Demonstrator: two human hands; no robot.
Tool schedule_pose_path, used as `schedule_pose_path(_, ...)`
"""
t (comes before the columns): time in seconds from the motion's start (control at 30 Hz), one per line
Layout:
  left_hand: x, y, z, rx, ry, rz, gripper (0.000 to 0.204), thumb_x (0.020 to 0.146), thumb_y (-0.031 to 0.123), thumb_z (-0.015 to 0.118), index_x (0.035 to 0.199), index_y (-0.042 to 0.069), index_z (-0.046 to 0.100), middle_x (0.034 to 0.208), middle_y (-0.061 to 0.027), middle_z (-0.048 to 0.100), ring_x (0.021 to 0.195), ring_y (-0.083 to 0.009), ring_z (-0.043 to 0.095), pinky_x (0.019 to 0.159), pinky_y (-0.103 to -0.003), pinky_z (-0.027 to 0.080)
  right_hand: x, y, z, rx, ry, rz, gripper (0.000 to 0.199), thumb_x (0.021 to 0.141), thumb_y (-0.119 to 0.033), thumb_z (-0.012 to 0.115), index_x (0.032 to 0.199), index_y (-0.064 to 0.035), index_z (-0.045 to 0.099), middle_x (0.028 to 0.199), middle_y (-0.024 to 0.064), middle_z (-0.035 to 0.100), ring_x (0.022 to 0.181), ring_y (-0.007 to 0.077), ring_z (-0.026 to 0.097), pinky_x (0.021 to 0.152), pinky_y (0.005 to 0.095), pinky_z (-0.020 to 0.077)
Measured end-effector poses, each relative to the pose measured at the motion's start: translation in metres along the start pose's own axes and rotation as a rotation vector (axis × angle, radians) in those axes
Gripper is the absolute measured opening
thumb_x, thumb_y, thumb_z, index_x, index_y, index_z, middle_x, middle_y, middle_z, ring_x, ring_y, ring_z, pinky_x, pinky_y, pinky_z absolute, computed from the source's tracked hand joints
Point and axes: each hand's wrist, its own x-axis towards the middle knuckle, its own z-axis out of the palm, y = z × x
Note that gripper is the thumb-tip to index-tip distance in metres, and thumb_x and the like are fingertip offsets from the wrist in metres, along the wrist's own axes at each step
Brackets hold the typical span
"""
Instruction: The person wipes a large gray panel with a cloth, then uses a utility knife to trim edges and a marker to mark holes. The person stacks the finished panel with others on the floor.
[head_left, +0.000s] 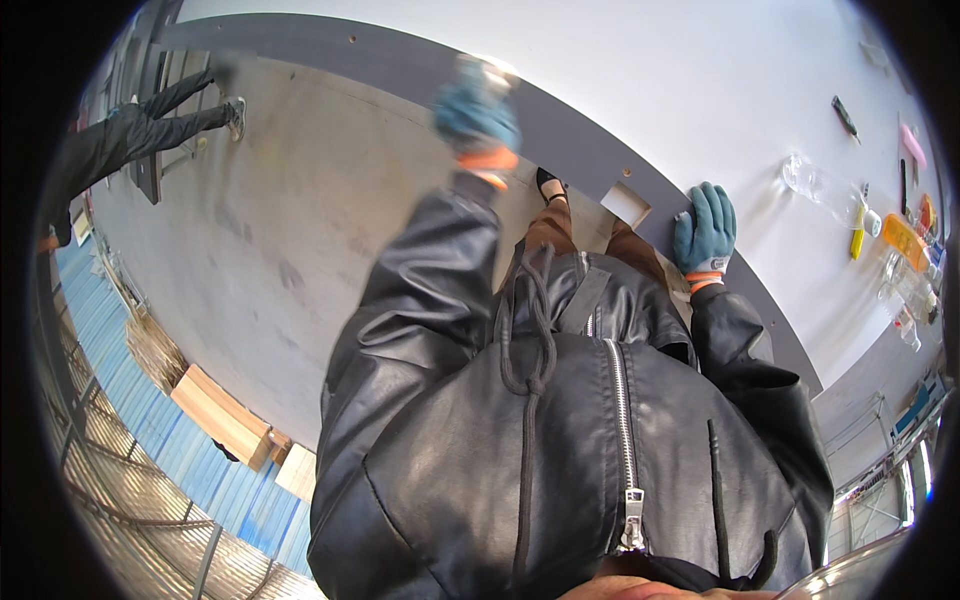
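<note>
The fingers of the left hand point(476, 115), in a teal glove, are blurred; a pale thing point(492, 68) shows at their far end, over the grey board point(580, 135). I cannot tell how tightly they close on it, or what it is. The right hand point(708, 230), gloved alike, holds nothing that I can see: its fingers are stretched out, thumb a little apart, lying over the board's far edge, onto the white desk point(650, 80).

The board runs along the desk's near side, in front of the person. As far as shows, its shaping looks done: a square opening point(627, 204) is already through it near the right hand, and small round holes, one of them a hole point(352, 39) towards the left end, are there too. No fitting sits in the opening. The left hand's work on the board seems under way, but how much remains cannot be judged. A clear bottle point(825, 190) and a yellow tool point(858, 230) lie to the right, apart from the hand.
</note>
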Motion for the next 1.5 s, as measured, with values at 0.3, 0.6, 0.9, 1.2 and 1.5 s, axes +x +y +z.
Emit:
schedule_pose_path(0.3, -0.003, 0.016, 0.028, 0.273, -0.466, 0.063, 0.025, 0.098, 0.031, 0.063, 0.118, 0.024, 0.077, 0.116, -0.0079, 0.071, 0.103, -0.0347, 0.068, 0.087, -0.051, 0.055, 0.003, 0.0, -0.002, -0.013, -0.035, 0.019, 0.043, 0.101, -0.029, 0.061, 0.133, -0.0006, 0.069, 0.14, 0.0208, 0.066, 0.135, 0.043, 0.058, 0.116, 0.0532, 0.0444)
schedule_pose_path(0.6, 0.056, -0.069, 0.021, 0.36, -0.14, 0.018, 0.032, 0.095, 0.025, 0.068, 0.125, 0.015, 0.075, 0.093, -0.0141, 0.064, 0.087, -0.0346, 0.065, 0.078, -0.045, 0.053, 0.004, -0.001, -0.004, 0.008, -0.041, 0.031, 0.045, 0.101, -0.03, 0.061, 0.135, -0.0016, 0.068, 0.143, 0.0187, 0.065, 0.139, 0.0415, 0.056, 0.118, 0.0529, 0.0421)
schedule_pose_path(0.9, -0.008, 0.034, 0.01, -0.507, -0.352, -0.284, 0.026, 0.095, 0.026, 0.072, 0.116, 0.01, 0.077, 0.094, -0.0038, 0.079, 0.072, -0.0146, 0.07, 0.06, -0.031, 0.055, 0.003, 0.001, -0.007, 0.008, -0.084, 0.032, 0.045, 0.103, -0.03, 0.059, 0.136, -0.0008, 0.067, 0.145, 0.0205, 0.063, 0.139, 0.0432, 0.055, 0.118, 0.0543, 0.0418)
schedule_pose_path(1.2, 0.136, -0.214, 0.003, 0.53, 0.041, -0.405, 0.031, 0.101, 0.043, 0.071, 0.102, 0.013, 0.074, 0.086, -0.0132, 0.069, 0.075, -0.023, 0.07, 0.066, -0.04, 0.054, 0.003, 0.002, -0.003, 0.011, -0.086, 0.028, 0.045, 0.104, -0.031, 0.056, 0.135, -0.0015, 0.067, 0.145, 0.0206, 0.062, 0.14, 0.0428, 0.054, 0.119, 0.054, 0.0407)
schedule_pose_path(1.5, 0.008, -0.067, -0.009, -0.12, -0.149, -0.12, 0.033, 0.099, 0.015, 0.067, 0.13, 0.009, 0.073, 0.077, -0.009, 0.065, 0.067, -0.0308, 0.063, 0.061, -0.042, 0.048, 0.099, -0.085, 0.018, 0.107, 0.056, -0.033, 0.058, 0.091, -0.017, 0.071, 0.147, -0.0069, 0.062, 0.153, 0.0196, 0.057, 0.145, 0.0428, 0.05, 0.123, 0.0563, 0.0355)
